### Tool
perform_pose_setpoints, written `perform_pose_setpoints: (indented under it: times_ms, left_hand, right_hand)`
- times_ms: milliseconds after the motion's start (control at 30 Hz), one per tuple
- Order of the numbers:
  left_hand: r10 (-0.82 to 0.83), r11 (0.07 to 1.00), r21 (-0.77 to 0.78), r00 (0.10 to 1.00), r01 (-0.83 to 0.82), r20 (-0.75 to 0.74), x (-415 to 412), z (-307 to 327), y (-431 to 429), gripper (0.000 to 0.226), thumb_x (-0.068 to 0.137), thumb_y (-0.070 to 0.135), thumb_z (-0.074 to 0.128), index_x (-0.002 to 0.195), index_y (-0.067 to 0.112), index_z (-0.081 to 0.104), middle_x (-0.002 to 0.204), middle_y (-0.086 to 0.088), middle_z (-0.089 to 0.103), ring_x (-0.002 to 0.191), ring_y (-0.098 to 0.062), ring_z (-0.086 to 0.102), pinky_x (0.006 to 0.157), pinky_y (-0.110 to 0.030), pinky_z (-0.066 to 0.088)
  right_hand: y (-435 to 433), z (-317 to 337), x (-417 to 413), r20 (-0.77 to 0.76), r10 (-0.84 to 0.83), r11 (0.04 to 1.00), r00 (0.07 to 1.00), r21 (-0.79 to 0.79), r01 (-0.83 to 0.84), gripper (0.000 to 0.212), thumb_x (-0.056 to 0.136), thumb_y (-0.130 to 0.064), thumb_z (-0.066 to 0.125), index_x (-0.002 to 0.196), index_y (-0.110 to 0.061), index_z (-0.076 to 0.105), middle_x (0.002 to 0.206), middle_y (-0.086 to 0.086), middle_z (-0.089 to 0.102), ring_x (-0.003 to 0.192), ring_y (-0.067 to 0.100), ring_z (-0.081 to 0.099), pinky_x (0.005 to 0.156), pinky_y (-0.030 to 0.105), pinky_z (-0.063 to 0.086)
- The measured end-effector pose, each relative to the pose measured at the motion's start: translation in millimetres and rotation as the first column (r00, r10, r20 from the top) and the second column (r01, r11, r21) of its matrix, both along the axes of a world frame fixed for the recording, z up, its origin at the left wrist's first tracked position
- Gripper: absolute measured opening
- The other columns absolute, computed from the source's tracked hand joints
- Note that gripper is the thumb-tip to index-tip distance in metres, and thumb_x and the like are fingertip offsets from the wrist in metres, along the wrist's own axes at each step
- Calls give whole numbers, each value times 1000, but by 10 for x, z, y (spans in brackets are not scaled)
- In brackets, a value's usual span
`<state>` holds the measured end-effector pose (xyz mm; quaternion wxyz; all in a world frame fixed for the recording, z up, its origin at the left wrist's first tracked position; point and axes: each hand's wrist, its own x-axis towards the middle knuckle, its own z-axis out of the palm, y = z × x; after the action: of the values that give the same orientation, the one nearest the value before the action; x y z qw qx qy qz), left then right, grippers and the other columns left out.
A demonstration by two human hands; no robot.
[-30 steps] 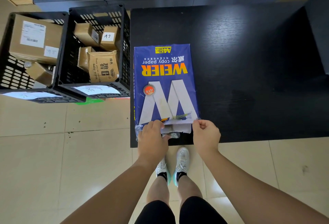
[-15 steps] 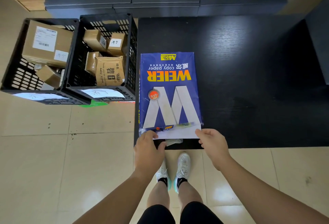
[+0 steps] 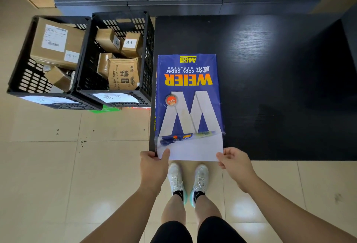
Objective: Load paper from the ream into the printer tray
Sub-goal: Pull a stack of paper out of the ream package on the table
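Ream (image 3: 188, 96) of blue-wrapped copy paper lies flat on the black table (image 3: 270, 80), at the table's near left corner, its printed face up and lettering reading upside down from the wearer's side. Wrapper is open at the near end, where a stack of white sheets (image 3: 193, 151) protrudes past the torn flap and reaches the table's near edge.

Left hand (image 3: 153, 167) grips the near left corner of the sheets, thumb lying on top of the paper, fingers curled under and out of sight. Right hand (image 3: 234, 162) pinches the near right corner, thumb on top, fingers folded beneath. Both hands are closed on the paper, not on the wrapper.

Two black plastic crates (image 3: 116, 59) stand on the tiled floor (image 3: 48, 165) to the left of the table, touching each other, each holding cardboard parcels (image 3: 56, 42). White shoes (image 3: 188, 181) show between the forearms, just near of the table edge.
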<state>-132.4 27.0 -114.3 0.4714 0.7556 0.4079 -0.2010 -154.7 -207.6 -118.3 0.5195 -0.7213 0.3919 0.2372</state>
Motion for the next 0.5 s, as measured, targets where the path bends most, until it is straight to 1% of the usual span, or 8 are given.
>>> perform_pose_setpoints:
  times_ms: [67, 133, 200, 267, 333, 400, 467, 500]
  left_hand:
    - [6, 1000, -15, 1000, -7, -9, 37, -4, 12, 39, 85, 34, 74, 102, 8, 51, 90, -6, 60, 72, -17, 55, 57, -28, 43]
    - [13, 999, -42, 1000, -13, -4, 83, -34, 32, 36, 84, 33, 74, 99, 5, 55, 88, -6, 61, 70, -19, 54, 55, -29, 44]
    - [28, 997, -67, 1000, -28, -5, 110, -73, 58, 37, 84, 35, 73, 96, 2, 60, 82, -8, 62, 65, -22, 53, 54, -27, 43]
    - [37, 995, -89, 999, -40, -29, 102, -110, 81, 36, 86, 34, 72, 86, -1, 63, 72, -10, 60, 60, -23, 50, 55, -25, 42]
    - [53, 992, -115, 997, -59, -59, 63, -132, 87, 35, 88, 31, 71, 79, -1, 64, 65, -10, 58, 59, -26, 49, 60, -31, 45]
    - [44, 991, -126, 995, -55, -89, -10, -143, 99, 33, 88, 33, 71, 78, 2, 65, 65, -10, 61, 60, -27, 52, 64, -35, 49]
    - [23, 989, -146, 995, -38, -101, -108, -126, 119, 32, 87, 33, 72, 72, 7, 60, 67, -7, 56, 62, -26, 48, 61, -35, 43]
    - [22, 985, -169, 993, -41, -113, -153, -108, 134, 31, 87, 32, 73, 72, 8, 59, 69, -5, 54, 64, -26, 45, 61, -33, 39]
  right_hand:
    - [-6, 6, 66, 2, -9, 999, 1000, 35, 9, 4, 88, -18, 68, 87, -15, 70, 83, 3, 75, 70, 15, 68, 71, 30, 56]
    - [-5, -4, 152, 21, -37, 997, 999, 66, 36, 6, 87, -21, 69, 89, -15, 72, 87, 2, 77, 75, 16, 69, 73, 32, 57]
    - [6, -16, 214, 31, -47, 996, 998, 71, 45, 9, 88, -23, 69, 90, -15, 73, 87, 0, 77, 76, 15, 70, 68, 29, 54]
    - [25, -31, 232, 27, -34, 998, 999, 58, 33, 10, 89, -22, 68, 94, -14, 72, 87, 0, 77, 78, 15, 71, 66, 27, 52]
    - [40, -52, 205, 23, -20, 998, 1000, 54, 18, 9, 90, -18, 65, 96, -12, 71, 89, 3, 77, 83, 19, 72, 69, 29, 55]
    - [50, -56, 136, 23, -8, 999, 1000, 52, 7, 7, 91, -15, 63, 94, -13, 69, 89, 5, 77, 84, 22, 72, 70, 33, 54]
    - [57, -46, 35, 12, 4, 1000, 1000, 29, -4, 7, 92, -15, 61, 90, -15, 68, 88, 5, 77, 84, 24, 71, 71, 38, 55]
    - [59, -35, -27, 7, 8, 1000, 1000, 25, -8, 7, 92, -15, 61, 90, -16, 67, 88, 4, 76, 84, 23, 71, 73, 39, 56]
